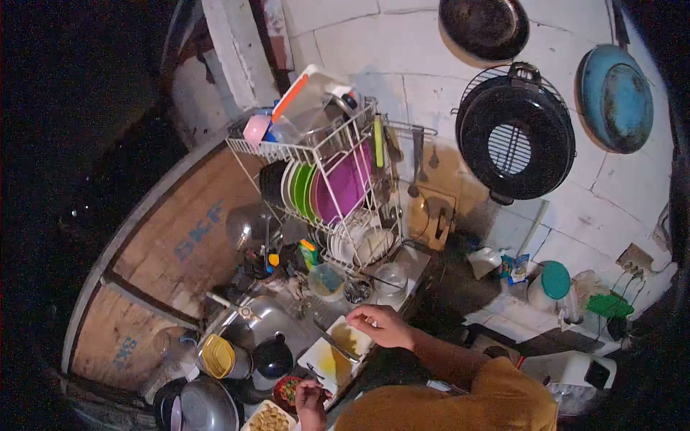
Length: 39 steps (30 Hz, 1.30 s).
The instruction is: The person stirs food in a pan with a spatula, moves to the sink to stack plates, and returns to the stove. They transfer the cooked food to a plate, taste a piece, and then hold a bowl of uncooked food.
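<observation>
1. The right hand [381,325] hangs over a white cutting board [321,357], fingers bent and pinched narrow on the handle end of a knife [335,343]; the thin blade slants down to the left across the board.
2. The board is a flat white rectangle smeared with wet yellow, lying at the near edge of the counter [413,262], which is packed with kitchenware.
3. The left hand [310,402] sits low, fingers curled in beside a small bowl [287,391] of chopped red and green bits; whether it grips anything I cannot tell.
4. Just below that hand, a white square tray [269,418] holds pale yellow lumps, at the bottom edge of the view.
5. An orange-brown sleeve [467,391] fills the bottom middle.
6. To the left of the board: a dark rounded kettle [272,357], a ribbed yellow plastic container [217,355], and a dull grey metal lid [208,406].
7. Behind the board rises a white wire dish rack [327,147]: a glossy purple plate [346,183] and green plates [300,188] stand on edge, with white plates stacked below.
8. On the rough whitewashed wall hang a black pan with a wire grill [514,136], a worn blue pan [616,97] and a dark pan [483,27] above.
9. Far right on the counter stands a jar with a teal lid [555,280].
</observation>
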Available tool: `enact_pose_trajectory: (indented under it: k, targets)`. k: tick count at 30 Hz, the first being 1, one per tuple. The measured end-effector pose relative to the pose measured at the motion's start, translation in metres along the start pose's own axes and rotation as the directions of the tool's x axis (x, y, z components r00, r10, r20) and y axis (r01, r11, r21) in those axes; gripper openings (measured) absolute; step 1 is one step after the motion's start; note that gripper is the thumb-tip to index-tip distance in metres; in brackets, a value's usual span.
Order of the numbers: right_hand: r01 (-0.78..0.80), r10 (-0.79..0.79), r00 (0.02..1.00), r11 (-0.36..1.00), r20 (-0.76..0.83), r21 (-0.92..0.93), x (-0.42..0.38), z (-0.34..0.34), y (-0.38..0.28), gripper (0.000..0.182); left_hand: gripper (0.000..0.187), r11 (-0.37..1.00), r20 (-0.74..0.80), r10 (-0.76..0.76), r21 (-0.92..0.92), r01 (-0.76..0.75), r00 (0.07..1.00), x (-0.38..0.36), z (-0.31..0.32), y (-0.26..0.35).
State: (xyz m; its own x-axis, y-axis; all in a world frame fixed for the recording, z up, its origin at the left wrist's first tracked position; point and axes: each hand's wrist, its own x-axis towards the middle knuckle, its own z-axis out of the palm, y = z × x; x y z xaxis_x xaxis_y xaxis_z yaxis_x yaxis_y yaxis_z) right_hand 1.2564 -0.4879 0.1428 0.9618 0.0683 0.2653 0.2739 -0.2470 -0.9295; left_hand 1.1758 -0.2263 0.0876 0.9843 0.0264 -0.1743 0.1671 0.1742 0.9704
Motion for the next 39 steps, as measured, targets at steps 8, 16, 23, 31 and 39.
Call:
enact_pose_trajectory:
  k: [8, 16, 23, 31, 39]
  targets:
    - [0.040, -0.037, 0.994, 0.999, 0.100, -0.026, 0.010, 0.032, -0.001, 0.017, 0.018, 0.967, -0.032, -0.048, -0.252, 0.038, 0.998, -0.012, -0.041, -0.015]
    - [0.266, -0.291, 0.954, 0.931, -0.068, -0.250, 0.052, 0.013, -0.005, 0.015, 0.016, 0.957, -0.080, -0.018, -0.290, -0.006, 0.997, -0.035, -0.081, -0.006]
    - [0.366, -0.714, 0.668, 0.562, -0.211, -0.742, 0.159, -0.087, -0.117, 0.026, 0.015, 0.961, -0.157, -0.023, -0.275, -0.021, 0.987, -0.051, -0.115, -0.012]
    - [0.121, -0.549, 0.829, -0.016, 0.110, -0.993, 0.241, -0.118, -0.227, 0.060, 0.013, 0.943, -0.225, 0.070, -0.303, -0.138, 0.972, -0.060, -0.119, 0.004]
    - [0.219, -0.569, 0.779, -0.149, 0.265, -0.964, 0.267, -0.118, -0.236, 0.052, 0.015, 0.942, -0.257, 0.130, -0.269, -0.200, 0.958, -0.051, -0.121, -0.011]
